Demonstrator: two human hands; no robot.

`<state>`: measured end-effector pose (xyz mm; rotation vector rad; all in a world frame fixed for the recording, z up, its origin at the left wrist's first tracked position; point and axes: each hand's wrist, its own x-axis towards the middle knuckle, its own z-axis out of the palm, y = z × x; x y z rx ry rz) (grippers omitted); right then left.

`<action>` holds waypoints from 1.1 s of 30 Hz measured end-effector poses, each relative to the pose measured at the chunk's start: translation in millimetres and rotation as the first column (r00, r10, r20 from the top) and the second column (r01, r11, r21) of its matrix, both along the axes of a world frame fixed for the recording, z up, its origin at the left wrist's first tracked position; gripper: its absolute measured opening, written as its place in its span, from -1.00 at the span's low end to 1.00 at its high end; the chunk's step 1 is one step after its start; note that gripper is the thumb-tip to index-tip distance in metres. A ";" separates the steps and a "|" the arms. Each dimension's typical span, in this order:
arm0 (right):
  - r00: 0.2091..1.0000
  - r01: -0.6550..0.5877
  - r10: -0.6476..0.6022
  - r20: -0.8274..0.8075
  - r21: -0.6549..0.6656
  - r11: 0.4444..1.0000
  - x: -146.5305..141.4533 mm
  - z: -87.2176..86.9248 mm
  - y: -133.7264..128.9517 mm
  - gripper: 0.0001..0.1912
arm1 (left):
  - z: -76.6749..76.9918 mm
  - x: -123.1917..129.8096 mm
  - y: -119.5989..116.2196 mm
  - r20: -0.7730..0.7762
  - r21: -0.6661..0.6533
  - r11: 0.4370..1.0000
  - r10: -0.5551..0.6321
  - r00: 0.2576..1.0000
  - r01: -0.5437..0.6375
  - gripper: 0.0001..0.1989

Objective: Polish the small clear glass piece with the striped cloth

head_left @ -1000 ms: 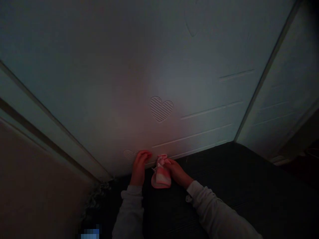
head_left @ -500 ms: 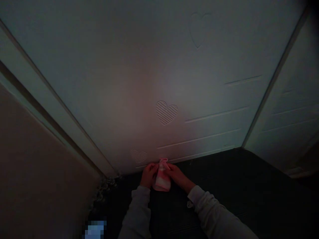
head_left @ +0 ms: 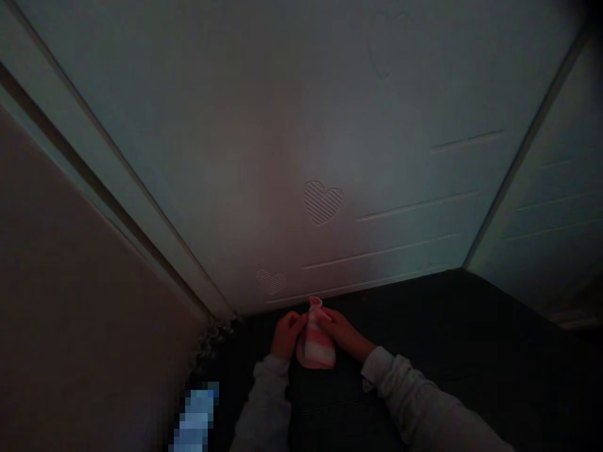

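Note:
A soft pink-and-white striped cloth (head_left: 319, 351), gathered narrow at its far end and wider toward me, is held just above the dark surface near the white panel. My left hand (head_left: 285, 335) pinches its left edge with bent fingers. From the other side, my right hand (head_left: 347, 334) grips the upper right part, its thumb lying across the front. In the dim light I cannot make out whether the cloth is a small garment such as a sock.
Behind the hands rises a white panel (head_left: 226, 188) with engraved hearts and grooves. A dark surface (head_left: 424, 339) spreads beneath. Ruffled trim (head_left: 211, 342) runs along the left edge by a brownish wall (head_left: 85, 301). A pixelated bright blue patch (head_left: 195, 417) lies lower left.
The view has shifted, so the panel's hearts sit higher and to the right. Both hands keep hold of the cloth, whose lower end appears more spread and turned slightly.

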<state>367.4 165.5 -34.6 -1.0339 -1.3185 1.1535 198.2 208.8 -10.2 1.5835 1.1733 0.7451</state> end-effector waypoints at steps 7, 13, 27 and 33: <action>0.997 0.046 -0.048 0.053 0.037 0.998 -0.8 7.6 -2.6 -0.78 | 3.7 6.2 -3.9 0.040 0.020 0.999 0.026 0.999 -0.027 -0.70; 0.996 0.045 -0.049 0.078 0.053 0.998 0.4 8.2 -2.6 -0.79 | 4.2 9.2 -6.8 0.067 0.018 0.998 0.064 0.996 -0.065 -0.70; 0.998 0.056 -0.056 0.014 0.020 0.998 0.2 18.1 -5.8 -0.81 | 9.5 11.1 -8.3 0.068 0.019 0.998 0.058 0.996 -0.059 -0.73; 0.998 0.065 -0.066 -0.023 -0.026 0.998 0.9 23.5 -9.1 -0.90 | 8.6 12.8 -9.1 0.076 0.011 0.997 0.071 0.995 -0.072 -0.72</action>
